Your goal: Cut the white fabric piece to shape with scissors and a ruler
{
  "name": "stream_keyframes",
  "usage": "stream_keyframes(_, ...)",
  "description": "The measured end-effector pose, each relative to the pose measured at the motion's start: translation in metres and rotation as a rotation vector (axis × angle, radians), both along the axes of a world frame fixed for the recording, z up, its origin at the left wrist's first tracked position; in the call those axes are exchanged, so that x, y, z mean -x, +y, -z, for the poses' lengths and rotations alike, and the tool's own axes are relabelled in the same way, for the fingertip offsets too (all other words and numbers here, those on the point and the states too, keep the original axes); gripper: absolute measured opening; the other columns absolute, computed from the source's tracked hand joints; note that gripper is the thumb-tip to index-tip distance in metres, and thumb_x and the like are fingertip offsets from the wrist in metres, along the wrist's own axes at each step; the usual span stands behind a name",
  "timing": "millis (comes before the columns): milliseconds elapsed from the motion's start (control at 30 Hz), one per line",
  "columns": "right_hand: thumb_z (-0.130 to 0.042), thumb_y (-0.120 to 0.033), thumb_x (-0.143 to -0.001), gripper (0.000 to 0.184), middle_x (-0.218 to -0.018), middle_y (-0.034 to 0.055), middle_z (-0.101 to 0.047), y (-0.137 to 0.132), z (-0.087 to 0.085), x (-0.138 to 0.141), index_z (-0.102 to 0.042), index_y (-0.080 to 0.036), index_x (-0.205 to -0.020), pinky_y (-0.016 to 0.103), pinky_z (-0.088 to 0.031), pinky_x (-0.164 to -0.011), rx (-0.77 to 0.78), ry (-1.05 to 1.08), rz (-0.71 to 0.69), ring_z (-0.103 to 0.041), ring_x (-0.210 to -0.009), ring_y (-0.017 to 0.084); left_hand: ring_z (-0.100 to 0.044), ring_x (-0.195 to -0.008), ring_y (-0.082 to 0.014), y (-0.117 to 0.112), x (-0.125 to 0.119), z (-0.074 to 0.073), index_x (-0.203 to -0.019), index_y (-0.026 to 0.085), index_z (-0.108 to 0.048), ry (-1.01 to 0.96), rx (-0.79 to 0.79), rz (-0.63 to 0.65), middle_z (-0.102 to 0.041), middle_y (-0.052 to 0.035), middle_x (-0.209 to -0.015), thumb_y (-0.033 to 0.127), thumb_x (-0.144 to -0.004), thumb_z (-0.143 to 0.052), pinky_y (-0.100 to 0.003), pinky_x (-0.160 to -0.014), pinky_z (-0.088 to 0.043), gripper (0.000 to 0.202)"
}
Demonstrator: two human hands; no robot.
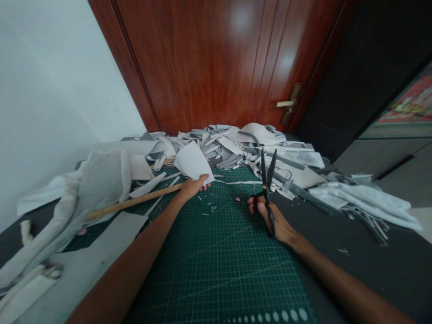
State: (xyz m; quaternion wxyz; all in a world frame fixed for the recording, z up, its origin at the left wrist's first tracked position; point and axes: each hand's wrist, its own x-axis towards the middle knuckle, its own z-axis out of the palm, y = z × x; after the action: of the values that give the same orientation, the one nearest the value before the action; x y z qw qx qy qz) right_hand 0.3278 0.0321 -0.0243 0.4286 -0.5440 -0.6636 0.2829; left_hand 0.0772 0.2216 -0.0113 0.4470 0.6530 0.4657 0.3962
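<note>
My left hand (192, 187) pinches a white sheet of fabric or paper (193, 163) by its lower edge, above the far part of a green gridded cutting mat (216, 265). My right hand (268, 220) grips a pair of black-handled scissors (266, 180), with the blades pointing up and away and slightly apart. Nothing lies between the blades. A wooden ruler (135, 202) lies across the mat's far left corner, just left of my left hand. Small white snippets (211, 208) are scattered on the mat between my hands.
A heap of grey and white fabric offcuts (236, 148) rises behind the mat against a red-brown wooden door (202, 58). A large grey padded fabric piece (101, 189) lies to the left, white strips (364, 202) lie to the right, on a dark tabletop (371, 265).
</note>
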Motion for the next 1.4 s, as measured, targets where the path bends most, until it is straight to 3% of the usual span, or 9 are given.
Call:
stream_keyframes(100, -0.027, -0.079, -0.097, 0.067, -0.09, 0.0077, -0.064, -0.004, -0.003, 0.003, -0.063, -0.022, -0.093, 0.042, -0.048, -0.086, 0.033, 0.024, -0.032, -0.061, -0.088, 0.025, -0.046, -0.041, -0.0142, -0.003, -0.006, -0.012, -0.058, 0.02, -0.062, 0.004, -0.001, 0.099, -0.061, -0.0014, -0.05, 0.044, -0.084, -0.062, -0.026, -0.044, -0.038, 0.036)
stream_keyframes(233, -0.027, -0.08, -0.097, 0.068, -0.089, 0.0064, -0.064, -0.012, -0.009, 0.012, -0.063, -0.023, -0.098, 0.041, -0.048, -0.084, 0.025, -0.009, -0.109, -0.061, -0.087, 0.024, -0.039, -0.038, -0.0111, -0.021, -0.017, -0.046, -0.062, 0.018, -0.062, -0.003, -0.039, 0.186, -0.054, -0.0002, -0.047, 0.051, -0.091, -0.059, -0.027, -0.043, -0.033, 0.044)
stream_keyframes(400, -0.029, -0.076, -0.099, 0.064, -0.094, 0.0079, -0.067, -0.02, -0.012, 0.021, -0.066, -0.024, -0.108, 0.043, -0.048, -0.088, 0.039, -0.079, -0.14, -0.061, -0.091, 0.025, -0.045, -0.039, -0.0122, -0.059, -0.025, -0.093, -0.066, 0.017, -0.068, 0.064, -0.139, 0.316, -0.049, 0.0005, -0.043, 0.051, -0.096, -0.057, -0.028, -0.049, -0.042, 0.046)
stream_keyframes(533, -0.028, -0.08, -0.096, 0.07, -0.101, 0.01, -0.067, -0.022, -0.01, 0.022, -0.066, -0.023, -0.107, 0.045, -0.049, -0.091, 0.073, -0.054, -0.153, -0.062, -0.098, 0.027, -0.048, -0.037, -0.0129, -0.081, -0.026, -0.112, -0.064, 0.018, -0.067, 0.087, -0.216, 0.383, -0.051, 0.0009, -0.042, 0.045, -0.097, -0.056, -0.03, -0.052, -0.047, 0.044)
stream_keyframes(700, -0.027, -0.084, -0.094, 0.074, -0.1, 0.0097, -0.067, -0.024, -0.011, 0.022, -0.066, -0.023, -0.109, 0.045, -0.048, -0.093, 0.088, -0.055, -0.169, -0.061, -0.099, 0.027, -0.049, -0.036, -0.0134, -0.091, -0.029, -0.116, -0.062, 0.019, -0.068, 0.102, -0.228, 0.384, -0.052, 0.0011, -0.041, 0.045, -0.094, -0.06, -0.029, -0.048, -0.046, 0.042)
stream_keyframes(933, -0.022, -0.082, -0.096, 0.073, -0.092, 0.007, -0.065, -0.025, -0.016, 0.024, -0.064, -0.024, -0.108, 0.044, -0.046, -0.093, 0.047, -0.105, -0.215, -0.06, -0.092, 0.025, -0.049, -0.036, -0.0121, -0.099, -0.038, -0.116, -0.059, 0.019, -0.065, 0.149, -0.192, 0.435, -0.052, 0.0011, -0.043, 0.034, -0.096, -0.058, -0.029, -0.051, -0.046, 0.04)
stream_keyframes(1233, -0.02, -0.081, -0.097, 0.07, -0.096, 0.0085, -0.065, -0.023, -0.015, 0.024, -0.058, -0.022, -0.098, 0.043, -0.045, -0.092, 0.027, -0.104, -0.234, -0.06, -0.097, 0.026, -0.052, -0.04, -0.0103, -0.101, -0.037, -0.112, -0.064, 0.019, -0.066, 0.261, -0.161, 0.553, -0.056, 0.0031, -0.046, 0.044, -0.097, -0.055, -0.025, -0.05, -0.046, 0.043)
stream_keyframes(1400, -0.022, -0.079, -0.098, 0.068, -0.1, 0.0089, -0.066, -0.022, -0.015, 0.024, -0.058, -0.022, -0.094, 0.044, -0.045, -0.093, 0.008, -0.105, -0.223, -0.06, -0.097, 0.025, -0.053, -0.041, -0.0102, -0.103, -0.037, -0.112, -0.065, 0.019, -0.066, 0.271, -0.164, 0.544, -0.056, 0.0035, -0.047, 0.042, -0.097, -0.055, -0.025, -0.052, -0.047, 0.041)
